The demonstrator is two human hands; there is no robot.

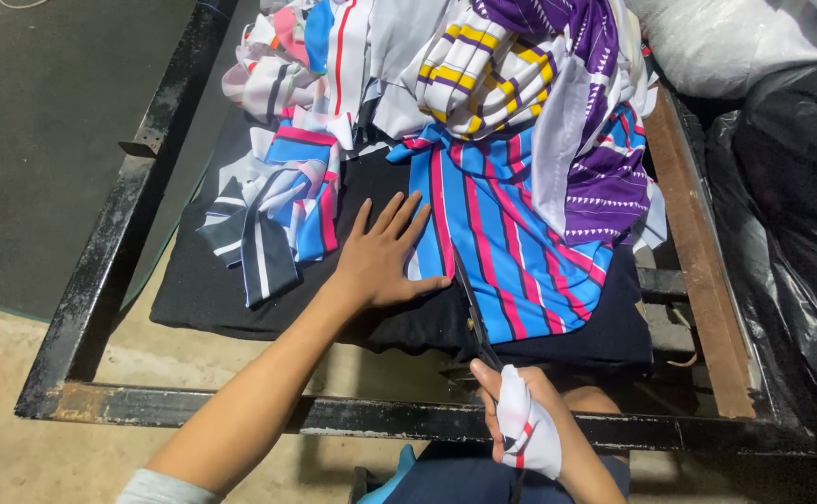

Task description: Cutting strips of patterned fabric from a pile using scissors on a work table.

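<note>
Blue fabric piece with pink and white stripes (511,252): our flat, unclenched left hand (385,257) pins its edge; our right hand (525,425) grasps cloth-wrapped scissors (476,313) cutting alongside.

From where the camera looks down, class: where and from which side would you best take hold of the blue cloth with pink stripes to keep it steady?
Press flat on the blue striped cloth at its left edge, coming from the left, as the left hand does. The scissors in the right hand run along that edge, and the cloth's far end lies under the fabric pile, so only this near strip is free.
</note>
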